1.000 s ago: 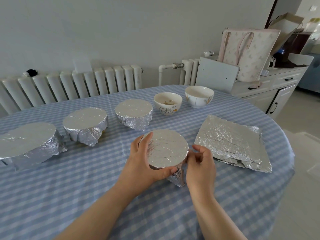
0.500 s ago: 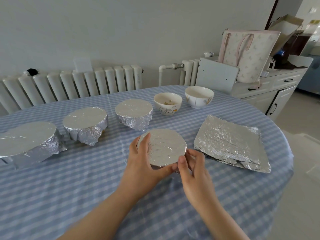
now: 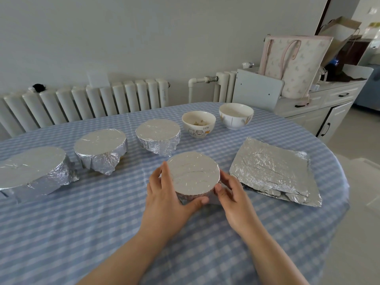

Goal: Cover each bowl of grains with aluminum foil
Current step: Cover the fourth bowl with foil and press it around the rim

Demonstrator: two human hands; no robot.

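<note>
A foil-covered bowl (image 3: pixel 192 173) stands in the middle of the table between my hands. My left hand (image 3: pixel 166 199) wraps its left and near side, thumb curled under the rim. My right hand (image 3: pixel 231 194) cups its right side, fingers pressing the foil against the wall. Three more foil-covered bowls stand in a row behind and to the left: one (image 3: pixel 157 132), one (image 3: pixel 99 144) and a large one (image 3: pixel 30 164). Two uncovered white bowls stand at the back, one with cartoon print and grains (image 3: pixel 198 123), one plain-looking (image 3: pixel 236 115). A stack of foil sheets (image 3: pixel 271 170) lies to the right.
The table wears a blue checked cloth (image 3: pixel 102 223) and its rounded edge falls away on the right. White radiators (image 3: pixel 88 99) line the wall behind. A white cabinet (image 3: pixel 320 108) with a pink tote bag (image 3: pixel 294 62) stands at the back right.
My right hand has moved from the bowl's near edge round to its right side and now cups it. The loose foil flap at the front has been pressed in. My left hand has stayed.
</note>
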